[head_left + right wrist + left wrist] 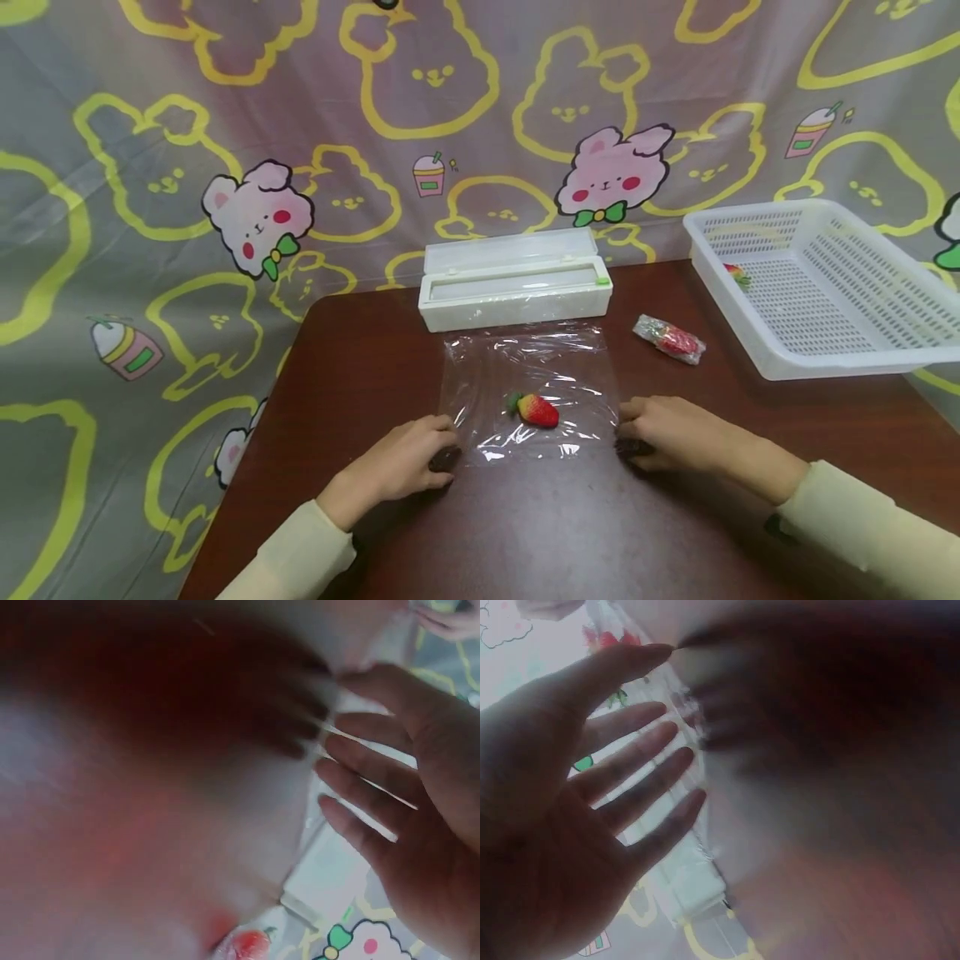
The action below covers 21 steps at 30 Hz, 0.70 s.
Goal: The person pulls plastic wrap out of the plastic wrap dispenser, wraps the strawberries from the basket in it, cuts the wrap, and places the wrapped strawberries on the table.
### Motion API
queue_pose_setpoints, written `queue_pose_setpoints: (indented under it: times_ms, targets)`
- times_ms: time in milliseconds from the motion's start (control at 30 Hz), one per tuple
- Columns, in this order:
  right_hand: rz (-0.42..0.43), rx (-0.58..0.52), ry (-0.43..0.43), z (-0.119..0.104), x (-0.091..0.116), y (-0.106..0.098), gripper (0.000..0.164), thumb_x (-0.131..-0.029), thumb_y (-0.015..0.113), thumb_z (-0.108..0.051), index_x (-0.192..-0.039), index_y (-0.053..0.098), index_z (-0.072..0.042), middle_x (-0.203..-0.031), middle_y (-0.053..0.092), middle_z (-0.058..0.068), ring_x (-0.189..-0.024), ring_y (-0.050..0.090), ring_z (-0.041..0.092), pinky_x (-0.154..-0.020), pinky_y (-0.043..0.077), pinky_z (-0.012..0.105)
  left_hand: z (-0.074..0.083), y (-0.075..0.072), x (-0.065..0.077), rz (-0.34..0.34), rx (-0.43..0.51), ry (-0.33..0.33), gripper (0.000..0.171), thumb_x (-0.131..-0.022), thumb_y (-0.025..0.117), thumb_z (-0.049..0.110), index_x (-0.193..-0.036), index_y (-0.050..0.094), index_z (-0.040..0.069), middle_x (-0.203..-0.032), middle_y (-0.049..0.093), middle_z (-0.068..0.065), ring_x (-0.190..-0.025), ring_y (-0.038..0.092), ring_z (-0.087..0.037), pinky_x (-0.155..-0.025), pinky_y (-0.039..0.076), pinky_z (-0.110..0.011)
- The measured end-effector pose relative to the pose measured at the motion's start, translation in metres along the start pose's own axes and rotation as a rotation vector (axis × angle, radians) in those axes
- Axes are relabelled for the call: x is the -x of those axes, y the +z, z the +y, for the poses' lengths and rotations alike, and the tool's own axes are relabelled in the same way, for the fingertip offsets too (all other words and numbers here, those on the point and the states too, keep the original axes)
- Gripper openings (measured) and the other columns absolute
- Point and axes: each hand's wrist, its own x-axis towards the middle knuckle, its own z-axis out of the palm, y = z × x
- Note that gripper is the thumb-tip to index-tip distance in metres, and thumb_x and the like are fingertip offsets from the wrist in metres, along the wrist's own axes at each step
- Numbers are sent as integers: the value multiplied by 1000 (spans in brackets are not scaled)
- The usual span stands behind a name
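A red strawberry [539, 411] with a green leafy top lies on a square of clear plastic wrap [480, 367] spread flat on the table. At the wrap's left edge, my left hand [408, 457] rests its fingertips on the tabletop; the left wrist view shows its fingers spread and fairly straight. My right hand [663, 433] mirrors it at the right edge, its fingers [360, 769] loosely extended with fingertips close to the film. Neither palm holds anything. Behind the wrap stands a white cling film dispenser box [517, 308] with its lid raised.
A wrapped strawberry [671, 339] lies right of the dispenser. At the far right stands a white perforated basket [780, 367] with a strawberry [738, 275] inside by its left wall. A patterned curtain [480, 125] hangs directly behind the brown table [540, 533].
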Motion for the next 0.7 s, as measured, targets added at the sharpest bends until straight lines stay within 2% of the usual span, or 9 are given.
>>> queue_pose_setpoints:
  times_ms: [167, 300, 467, 600, 700]
  targets:
    - [107, 141, -56, -4, 3, 12, 14, -75, 83, -7, -84, 74, -14, -80, 57, -5, -72, 57, 12, -58, 51, 30, -1, 3, 4, 36, -8, 16, 21, -80, 83, 12, -100, 76, 12, -107, 65, 1, -94, 64, -17, -80, 57, -37]
    - [124, 194, -45, -5, 3, 16, 13, -77, 83, -5, -82, 74, -12, -77, 57, -3, -69, 56, 14, -56, 51, 30, -1, 7, 5, 94, -37, 52, 15, -80, 78, 2, -91, 75, 11, -102, 66, 1, -89, 65, -17, -75, 57, -36]
    - [120, 138, 37, -4, 9, 16, 14, -82, 81, -6, -81, 70, -14, -76, 53, -7, -66, 52, 10, -54, 48, 29, -4, 11, 5, 150, -32, 76, 11, -84, 75, 0, -84, 72, 11, -94, 67, 2, -84, 65, -16, -73, 57, -34]
    - [141, 53, 90, -3, 12, 17, 16, -88, 76, -8, -80, 66, -18, -76, 51, -11, -66, 51, 8, -55, 48, 29, -7, 8, 5, 178, 52, 45, 11, -85, 73, 0, -85, 71, 11, -86, 67, 5, -79, 64, -12, -71, 56, -31]
    - [142, 25, 95, -2, 12, 17, 16, -89, 75, -8, -81, 66, -18, -76, 51, -12, -67, 52, 8, -56, 49, 29, -7, 6, 5, 162, 104, 18, 9, -87, 72, 3, -90, 70, 11, -86, 68, 5, -79, 65, -9, -71, 56, -29]
